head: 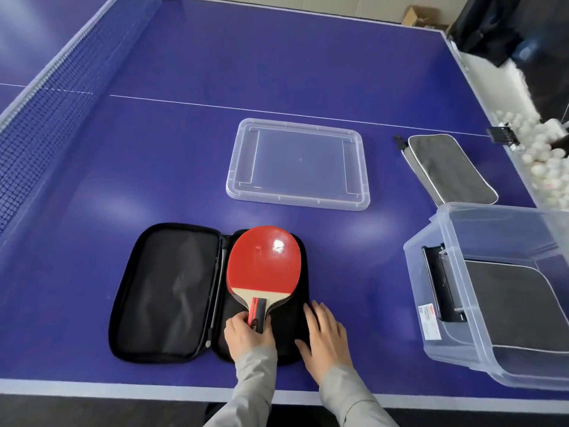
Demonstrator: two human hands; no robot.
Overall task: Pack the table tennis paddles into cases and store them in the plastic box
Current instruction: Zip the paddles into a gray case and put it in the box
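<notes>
A black zip case (166, 291) lies open flat near the table's front edge. A red paddle (264, 261) rests in its right half, blade pointing away from me. My left hand (248, 334) grips the paddle's handle. My right hand (326, 337) lies flat, fingers spread, on the right edge of the case. A clear plastic box (455, 303) stands at the right with a grey case (520, 303) inside it. Another grey case (446, 169) lies closed on the table behind the box.
The box's clear lid (297, 163) lies in the middle of the blue table. The net (46, 112) runs along the left. Several white balls (542, 149) sit in a trough past the right edge. A cardboard box (421, 16) stands on the floor beyond.
</notes>
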